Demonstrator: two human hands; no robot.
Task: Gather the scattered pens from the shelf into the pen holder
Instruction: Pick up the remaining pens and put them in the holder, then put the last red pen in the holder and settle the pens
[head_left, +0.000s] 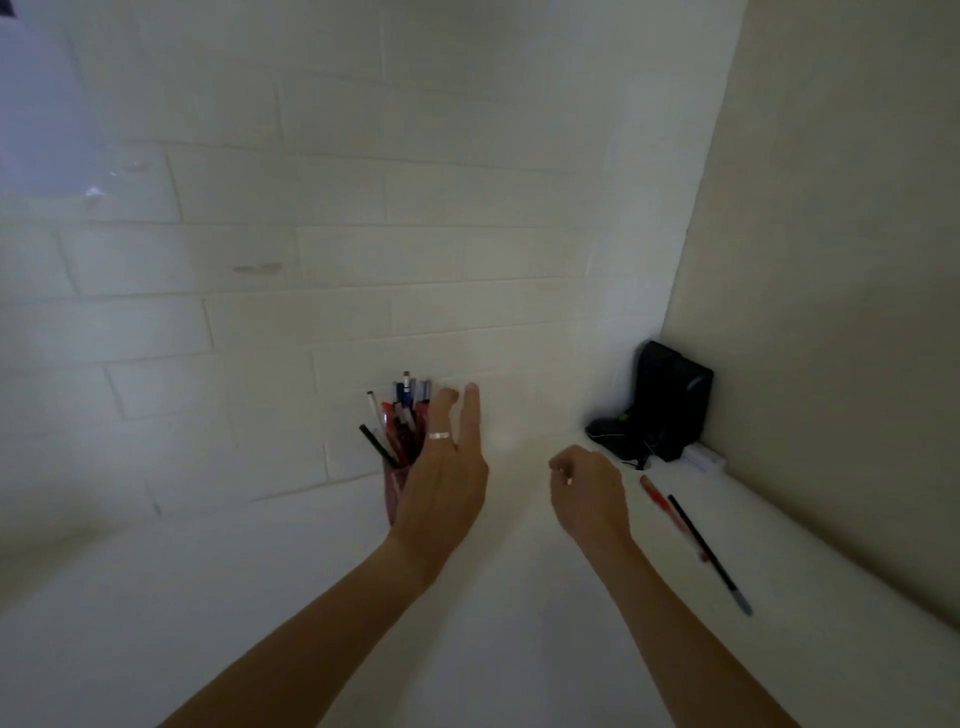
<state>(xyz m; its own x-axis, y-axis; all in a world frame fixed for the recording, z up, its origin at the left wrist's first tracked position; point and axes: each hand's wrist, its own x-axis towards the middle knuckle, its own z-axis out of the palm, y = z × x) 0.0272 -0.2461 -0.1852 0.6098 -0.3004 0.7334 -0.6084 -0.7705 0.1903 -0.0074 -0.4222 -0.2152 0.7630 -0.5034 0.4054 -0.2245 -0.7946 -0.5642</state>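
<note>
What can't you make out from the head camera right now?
- Pen holder: mostly hidden behind the left hand; contact unclear.
- Right hand: curled, seen from behind; whether it holds anything is hidden.
- Red pen and black pen: blurred; touching or not, unclear.
- Black object in the corner: too dark to identify.

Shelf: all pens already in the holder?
No: a red pen and a black pen lie on the white shelf, right of the right hand.
</note>
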